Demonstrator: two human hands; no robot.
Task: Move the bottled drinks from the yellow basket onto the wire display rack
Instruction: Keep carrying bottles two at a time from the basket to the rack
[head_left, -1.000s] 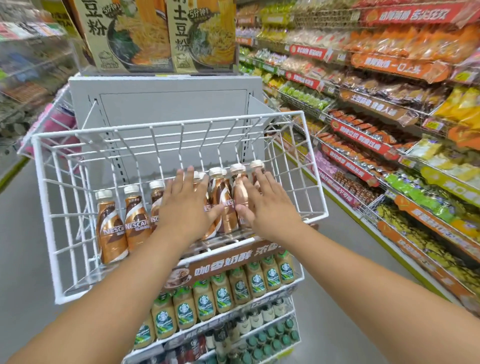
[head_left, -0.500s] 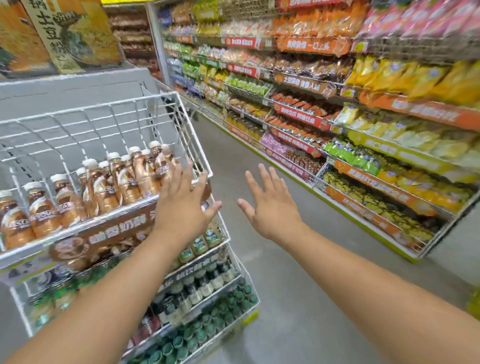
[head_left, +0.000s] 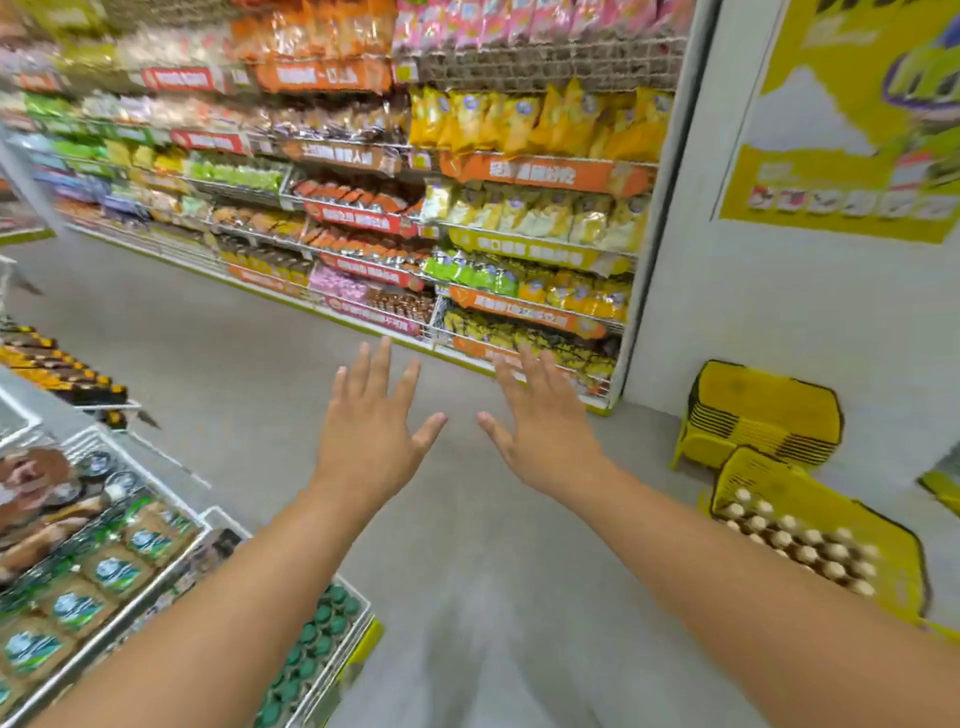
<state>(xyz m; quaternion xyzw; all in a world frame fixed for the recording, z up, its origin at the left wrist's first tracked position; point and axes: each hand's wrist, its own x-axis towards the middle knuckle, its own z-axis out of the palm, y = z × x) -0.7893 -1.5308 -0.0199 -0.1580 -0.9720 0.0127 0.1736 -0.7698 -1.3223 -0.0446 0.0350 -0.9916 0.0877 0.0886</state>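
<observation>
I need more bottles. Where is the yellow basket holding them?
Head view, lower right: the yellow basket sits on the floor before a stack of empty baskets by the wall.

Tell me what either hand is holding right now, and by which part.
Nothing is held. The left hand and right hand are both open with fingers spread, hovering over the floor, apart from the yellow basket of bottled drinks.

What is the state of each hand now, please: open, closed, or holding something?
Left hand: open, fingers spread, holding nothing, above the floor.
Right hand: open, fingers spread, holding nothing.
</observation>
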